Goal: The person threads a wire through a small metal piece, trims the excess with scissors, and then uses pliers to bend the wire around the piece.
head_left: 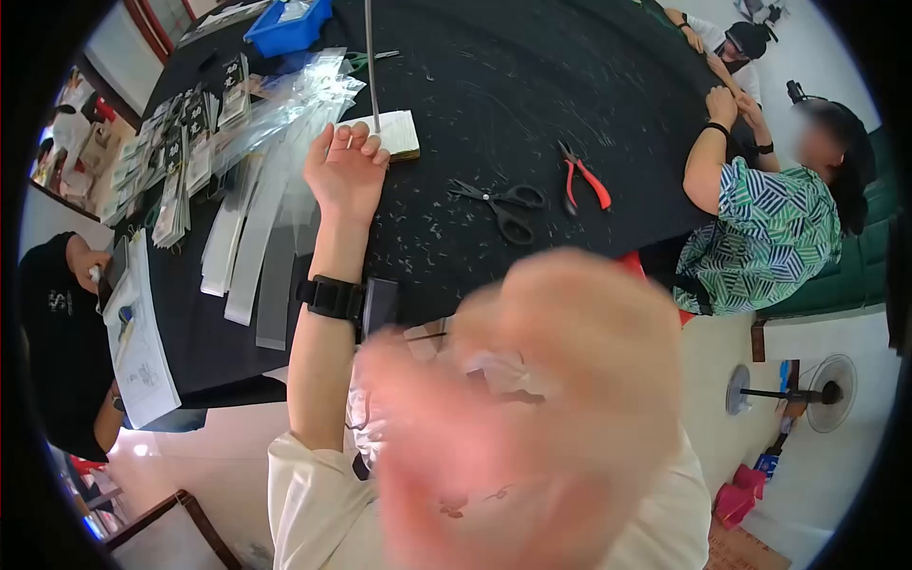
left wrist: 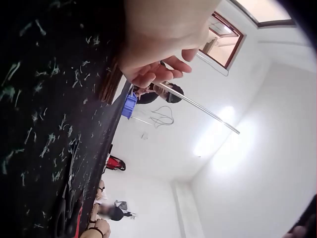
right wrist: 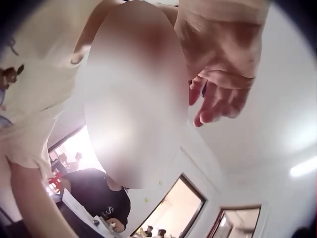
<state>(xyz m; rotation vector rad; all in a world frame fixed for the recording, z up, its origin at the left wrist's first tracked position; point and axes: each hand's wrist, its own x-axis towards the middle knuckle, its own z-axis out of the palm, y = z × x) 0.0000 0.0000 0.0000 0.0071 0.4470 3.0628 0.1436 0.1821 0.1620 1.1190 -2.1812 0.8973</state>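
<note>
On the black-covered table my left hand [head_left: 347,176] lies palm up, its fingers loosely bent, with nothing in it. The fingertips are right by a small pad of white paper [head_left: 403,128]. A thin metal rod [head_left: 371,71] stands up at that pad; the left wrist view shows the rod [left wrist: 208,113] just behind the fingers. My right hand [head_left: 551,380] is raised close to the head camera and strongly blurred. In the right wrist view this hand [right wrist: 220,69] has its fingers loosely curved beside a blurred oval, and no held object shows.
Black scissors [head_left: 508,204] and red-handled pliers [head_left: 582,180] lie right of the left hand, among scattered thread scraps. Clear plastic strips [head_left: 285,204] and bundled packets [head_left: 180,161] cover the left side, near a blue bin [head_left: 288,28]. Other people sit around the table.
</note>
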